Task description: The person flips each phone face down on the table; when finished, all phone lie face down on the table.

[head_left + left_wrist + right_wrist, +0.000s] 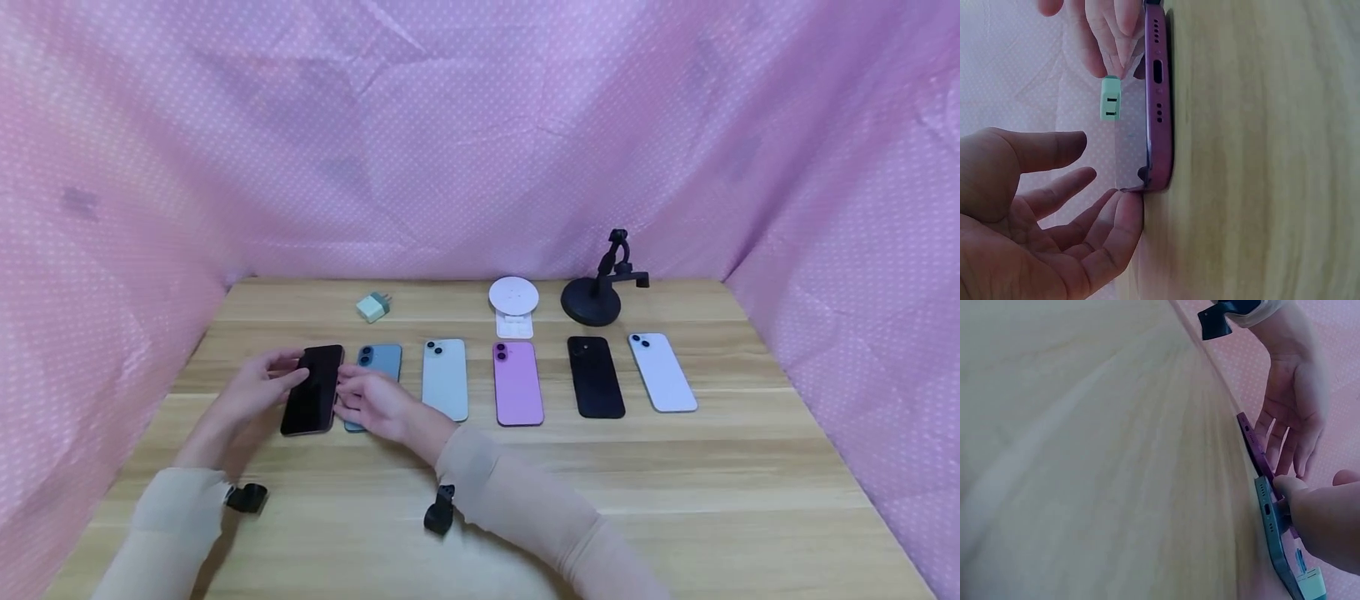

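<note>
A phone with a dark screen facing up and a purple frame [313, 390] lies on the table at the left end of a row of phones. Along its left edge, my left hand [258, 385] touches it with loosely bent fingers, the thumb lifted clear in the left wrist view. My right hand [375, 404] reaches across to the phone's right edge, fingers extended, over a blue phone [386, 358] that it partly covers. In the left wrist view the purple frame [1159, 125] shows its charging port and speaker holes.
Rightward in the row lie a pale phone [446, 379], a pink-purple phone [518, 383], a black phone [596, 377] and a white phone [663, 372]. Behind them are a mint charger plug [372, 307], a white round disc stand [513, 296] and a black stand [591, 302].
</note>
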`<move>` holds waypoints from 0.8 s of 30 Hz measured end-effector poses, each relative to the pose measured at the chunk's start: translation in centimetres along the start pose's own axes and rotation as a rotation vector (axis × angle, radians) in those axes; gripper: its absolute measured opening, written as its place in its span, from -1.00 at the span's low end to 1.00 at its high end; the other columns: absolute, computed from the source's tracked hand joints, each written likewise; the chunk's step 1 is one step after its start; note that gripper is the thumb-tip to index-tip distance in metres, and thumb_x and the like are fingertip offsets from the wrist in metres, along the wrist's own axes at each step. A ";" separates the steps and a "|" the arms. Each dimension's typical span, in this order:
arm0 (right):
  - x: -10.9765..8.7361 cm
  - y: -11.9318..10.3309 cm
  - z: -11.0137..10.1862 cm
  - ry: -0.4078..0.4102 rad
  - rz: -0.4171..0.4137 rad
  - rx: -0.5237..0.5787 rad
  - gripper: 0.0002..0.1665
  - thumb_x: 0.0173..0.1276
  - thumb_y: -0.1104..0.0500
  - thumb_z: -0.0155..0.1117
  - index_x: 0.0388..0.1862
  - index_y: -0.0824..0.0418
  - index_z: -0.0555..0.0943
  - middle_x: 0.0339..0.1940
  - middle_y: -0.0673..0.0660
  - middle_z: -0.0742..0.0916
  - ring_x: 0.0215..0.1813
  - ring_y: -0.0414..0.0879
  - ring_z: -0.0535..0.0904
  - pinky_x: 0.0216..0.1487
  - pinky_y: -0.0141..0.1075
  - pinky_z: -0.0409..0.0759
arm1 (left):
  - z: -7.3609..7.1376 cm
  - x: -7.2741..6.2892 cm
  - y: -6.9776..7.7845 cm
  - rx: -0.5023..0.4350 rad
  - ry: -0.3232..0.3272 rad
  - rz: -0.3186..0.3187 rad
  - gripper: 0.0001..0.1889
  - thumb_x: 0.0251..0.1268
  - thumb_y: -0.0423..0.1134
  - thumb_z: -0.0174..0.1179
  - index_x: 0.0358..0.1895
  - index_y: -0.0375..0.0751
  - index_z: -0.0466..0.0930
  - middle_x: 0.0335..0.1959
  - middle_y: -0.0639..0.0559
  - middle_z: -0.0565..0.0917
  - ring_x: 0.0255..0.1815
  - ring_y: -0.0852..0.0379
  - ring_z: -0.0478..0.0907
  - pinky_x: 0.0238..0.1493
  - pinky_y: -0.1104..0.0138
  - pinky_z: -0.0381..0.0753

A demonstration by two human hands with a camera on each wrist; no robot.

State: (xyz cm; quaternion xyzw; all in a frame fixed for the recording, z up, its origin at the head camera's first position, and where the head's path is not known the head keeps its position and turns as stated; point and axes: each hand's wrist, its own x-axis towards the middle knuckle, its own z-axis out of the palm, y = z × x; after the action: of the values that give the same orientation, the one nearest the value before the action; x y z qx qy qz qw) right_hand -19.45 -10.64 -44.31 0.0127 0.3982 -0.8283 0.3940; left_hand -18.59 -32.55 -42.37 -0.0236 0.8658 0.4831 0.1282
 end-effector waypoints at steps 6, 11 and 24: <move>0.0 -0.2 0.1 0.040 0.001 0.016 -0.26 0.45 0.44 0.00 0.60 0.35 0.16 0.53 0.25 0.39 0.50 0.11 0.32 0.54 -0.01 0.22 | -0.2 -0.1 0.0 0.005 -0.019 -0.016 -0.32 0.59 -0.09 0.10 0.51 -0.51 0.15 0.40 -0.52 0.30 0.37 -0.33 0.31 0.04 0.32 0.66; 0.0 -0.9 0.3 0.002 -0.019 0.005 -0.34 0.55 0.37 -0.03 0.59 0.34 0.18 0.52 0.26 0.40 0.49 0.09 0.34 0.53 -0.02 0.24 | -0.2 0.1 0.1 -0.001 -0.046 0.003 -0.35 0.59 -0.12 0.10 0.48 -0.53 0.19 0.38 -0.51 0.36 0.29 -0.20 0.41 0.05 0.30 0.66; -0.1 -1.8 0.9 -0.096 -0.012 0.017 -0.34 0.57 0.37 -0.08 0.61 0.27 0.16 0.48 0.12 0.47 0.48 0.08 0.36 0.51 -0.05 0.30 | 0.2 0.0 0.9 -0.220 -0.181 0.017 -0.40 0.70 -0.15 -0.15 0.59 -0.42 -0.01 0.44 -0.48 0.26 0.20 -0.02 0.53 0.11 0.20 0.67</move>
State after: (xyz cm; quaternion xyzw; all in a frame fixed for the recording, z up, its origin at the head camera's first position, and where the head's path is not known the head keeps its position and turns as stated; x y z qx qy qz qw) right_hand -20.27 -10.53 -42.51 -0.0263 0.3719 -0.8337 0.4075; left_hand -18.73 -31.91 -41.74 0.0136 0.7926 0.5764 0.1982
